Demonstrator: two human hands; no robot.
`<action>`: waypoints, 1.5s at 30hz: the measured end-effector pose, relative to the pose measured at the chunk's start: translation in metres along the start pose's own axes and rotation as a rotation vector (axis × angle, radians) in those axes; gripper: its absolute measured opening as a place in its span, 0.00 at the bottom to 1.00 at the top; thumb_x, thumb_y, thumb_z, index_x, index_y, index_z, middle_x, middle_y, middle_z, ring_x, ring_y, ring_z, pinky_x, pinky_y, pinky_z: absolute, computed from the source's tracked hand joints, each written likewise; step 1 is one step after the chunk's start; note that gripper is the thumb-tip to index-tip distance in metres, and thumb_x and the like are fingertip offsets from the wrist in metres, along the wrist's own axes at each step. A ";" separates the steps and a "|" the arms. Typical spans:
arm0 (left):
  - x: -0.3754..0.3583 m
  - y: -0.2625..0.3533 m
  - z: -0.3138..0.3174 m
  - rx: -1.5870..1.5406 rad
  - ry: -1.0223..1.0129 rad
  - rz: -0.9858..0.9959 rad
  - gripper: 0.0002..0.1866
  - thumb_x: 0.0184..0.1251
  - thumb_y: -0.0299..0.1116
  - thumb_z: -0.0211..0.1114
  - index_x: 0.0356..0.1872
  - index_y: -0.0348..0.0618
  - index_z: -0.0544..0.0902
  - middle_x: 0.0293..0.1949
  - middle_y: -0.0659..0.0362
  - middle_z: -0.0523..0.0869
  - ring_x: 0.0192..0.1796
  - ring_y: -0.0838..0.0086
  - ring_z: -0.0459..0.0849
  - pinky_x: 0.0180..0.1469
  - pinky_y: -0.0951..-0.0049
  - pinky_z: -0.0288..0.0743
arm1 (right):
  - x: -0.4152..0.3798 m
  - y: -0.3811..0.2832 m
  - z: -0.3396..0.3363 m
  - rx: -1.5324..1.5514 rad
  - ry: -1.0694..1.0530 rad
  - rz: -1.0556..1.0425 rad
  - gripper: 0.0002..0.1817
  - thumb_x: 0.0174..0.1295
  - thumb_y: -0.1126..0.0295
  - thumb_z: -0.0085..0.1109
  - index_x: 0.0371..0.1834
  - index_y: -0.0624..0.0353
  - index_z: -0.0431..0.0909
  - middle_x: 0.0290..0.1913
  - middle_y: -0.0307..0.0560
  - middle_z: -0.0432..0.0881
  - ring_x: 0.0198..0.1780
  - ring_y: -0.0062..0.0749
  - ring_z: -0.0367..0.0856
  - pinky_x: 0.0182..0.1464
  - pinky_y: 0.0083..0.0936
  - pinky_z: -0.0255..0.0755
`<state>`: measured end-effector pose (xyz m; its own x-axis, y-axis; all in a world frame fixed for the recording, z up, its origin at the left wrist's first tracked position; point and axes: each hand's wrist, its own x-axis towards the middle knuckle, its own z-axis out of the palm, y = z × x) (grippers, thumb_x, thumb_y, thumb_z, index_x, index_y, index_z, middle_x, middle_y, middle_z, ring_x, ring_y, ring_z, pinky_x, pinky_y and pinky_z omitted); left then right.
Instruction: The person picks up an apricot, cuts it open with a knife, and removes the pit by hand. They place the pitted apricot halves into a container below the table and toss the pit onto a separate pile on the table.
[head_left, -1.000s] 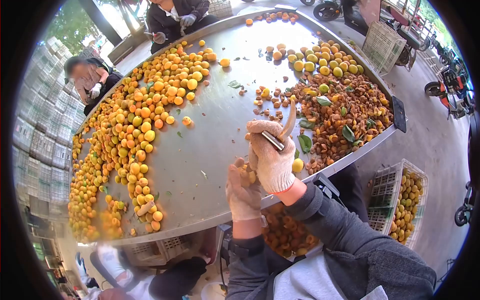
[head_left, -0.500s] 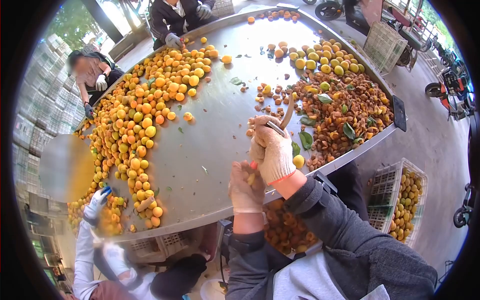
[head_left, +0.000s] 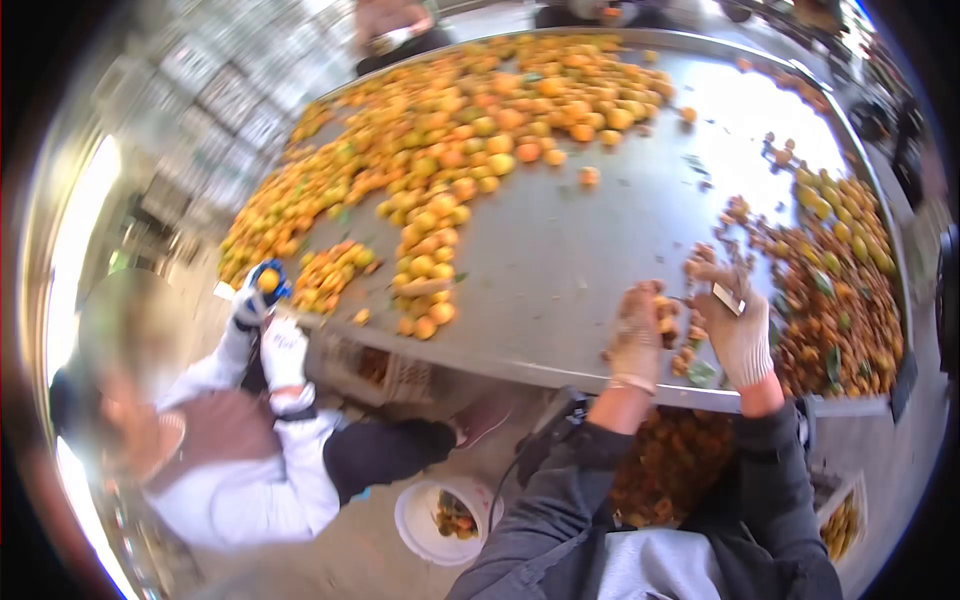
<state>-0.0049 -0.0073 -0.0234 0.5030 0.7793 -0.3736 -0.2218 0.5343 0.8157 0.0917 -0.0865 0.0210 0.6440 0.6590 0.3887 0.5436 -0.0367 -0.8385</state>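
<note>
My gloved right hand (head_left: 738, 325) is closed around a curved knife (head_left: 728, 298), whose metal part catches the light above the knuckles. Beside it, my gloved left hand (head_left: 633, 340) has its fingers curled over the table edge, with orange fruit pieces (head_left: 666, 318) at its thumb side; blur hides what the fingers hold. More apricot pieces lie between the hands on the metal table (head_left: 520, 290). To the right spreads a heap of brownish split apricots (head_left: 850, 345) with green leaves, and whole yellow-green apricots (head_left: 850, 220) lie behind it.
A large pile of whole apricots (head_left: 440, 235) covers the table's left and far side. At left, a seated co-worker's hand in a blue-and-white glove (head_left: 262, 290) holds an apricot. Below stand a white bucket (head_left: 410, 515), a crate (head_left: 410, 378) and, under my arms, dark orange fruit (head_left: 665, 465).
My view has swung left, bringing the seated co-worker and bucket into sight. My hands, one above the other before, are now apart side by side. The knife stays in my right hand.
</note>
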 end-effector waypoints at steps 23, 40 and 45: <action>-0.033 0.008 0.011 0.177 -1.168 -0.170 0.23 0.76 0.45 0.52 0.49 0.31 0.79 0.47 0.54 0.85 0.46 0.68 0.85 0.51 0.71 0.78 | -0.033 0.055 -0.111 -0.507 -0.211 0.538 0.18 0.53 0.60 0.66 0.44 0.57 0.83 0.37 0.54 0.85 0.41 0.39 0.86 0.41 0.31 0.77; -0.016 0.001 0.005 0.360 -0.544 -0.150 0.15 0.72 0.32 0.58 0.54 0.36 0.81 0.48 0.61 0.85 0.41 0.83 0.80 0.39 0.84 0.74 | -0.029 0.006 -0.060 0.092 -0.372 0.377 0.20 0.54 0.63 0.68 0.49 0.59 0.82 0.37 0.48 0.85 0.37 0.27 0.81 0.43 0.25 0.76; -0.011 0.005 0.000 -0.057 -0.600 -0.237 0.19 0.72 0.34 0.60 0.58 0.35 0.78 0.49 0.55 0.84 0.43 0.75 0.83 0.42 0.78 0.78 | -0.022 -0.015 -0.055 0.142 -0.337 0.373 0.17 0.57 0.64 0.67 0.47 0.60 0.81 0.37 0.43 0.84 0.37 0.23 0.80 0.43 0.23 0.75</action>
<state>-0.0114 -0.0135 -0.0156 0.9197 0.3287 -0.2149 -0.0836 0.6986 0.7106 0.0985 -0.1423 0.0463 0.5582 0.8266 -0.0716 0.2163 -0.2283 -0.9493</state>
